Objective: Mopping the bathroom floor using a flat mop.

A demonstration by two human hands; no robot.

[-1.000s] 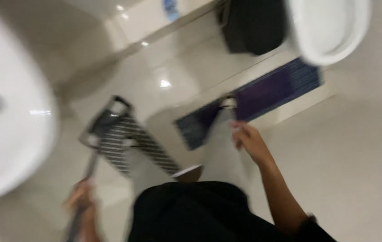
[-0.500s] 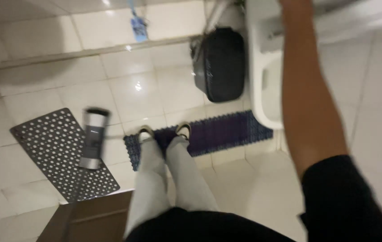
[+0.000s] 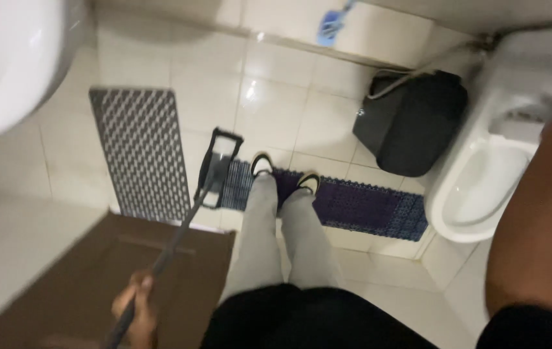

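View: the head camera looked straight down at a tiled bathroom floor (image 3: 327, 123), the only view on offer.
Left hand: the left hand (image 3: 135, 309) was clenched around the dark mop handle (image 3: 179, 242), low in the frame beside the person's hip.
Mop: the handle ran up and away from that hand to the flat mop head (image 3: 219, 169), which lay on the tiles between the grey perforated mat (image 3: 137, 152) and the purple slatted mat (image 3: 366, 207), its far edge overlapping the purple mat's left end.
Right hand: the right forearm (image 3: 534, 232) rose along the right edge toward the white toilet (image 3: 483, 187); the hand itself was blurred at the top of the bowl, so I could not tell whether it gripped anything or lay open.
Feet: 2 feet in dark sandals stood on the purple mat, just right of the mop head.
Surroundings: a black waste bin (image 3: 411, 119) stood against the toilet's left side, a blue brush (image 3: 333, 22) leaned by the far wall, a white basin (image 3: 10, 58) filled the upper left corner, and a brown mat (image 3: 101, 278) lay under the left hand.
Done so far: the mop was in hand with its head flat on the floor; the tiles shone, but glare and wetness could not be told apart.
Left to do: judging by this frame, both mats lay in place, so the tiles beneath them looked unreached, and the strip by the bin and far wall was well apart from the mop head.
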